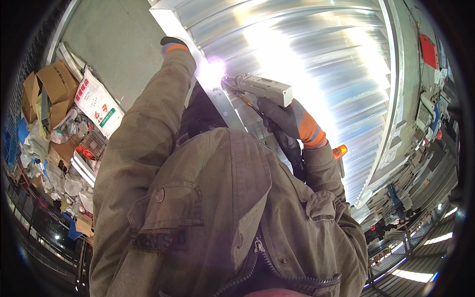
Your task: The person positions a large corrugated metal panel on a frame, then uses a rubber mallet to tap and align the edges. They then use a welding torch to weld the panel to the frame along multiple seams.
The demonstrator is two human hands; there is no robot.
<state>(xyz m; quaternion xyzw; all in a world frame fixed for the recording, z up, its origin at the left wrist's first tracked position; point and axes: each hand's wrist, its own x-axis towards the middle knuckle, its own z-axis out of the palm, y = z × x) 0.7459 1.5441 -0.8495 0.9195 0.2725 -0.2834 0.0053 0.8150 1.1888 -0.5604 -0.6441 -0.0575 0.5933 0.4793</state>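
My right hand (283, 119), in a dark glove with a grey and orange cuff, is closed around a handheld welding gun (269, 89) with a pale boxy body. The gun's tip points left at a bright white-violet glow on a flat metal frame bar (225, 106). That glare washes out the spot where tip and bar come together. Beyond the bar spreads a shiny ribbed metal panel (222, 37). My left hand (174, 44), also gloved, is beside the bar's far part, up and left of the glow. Its fingers are mostly hidden, so their grip does not show.
On the left lie cardboard boxes (57, 86), a printed white sack (99, 103), a plastic crate (93, 143) and heaped plastic waste. An orange lamp (340, 151) shows beside my right forearm. Assorted items and a red object (428, 51) are at the far right.
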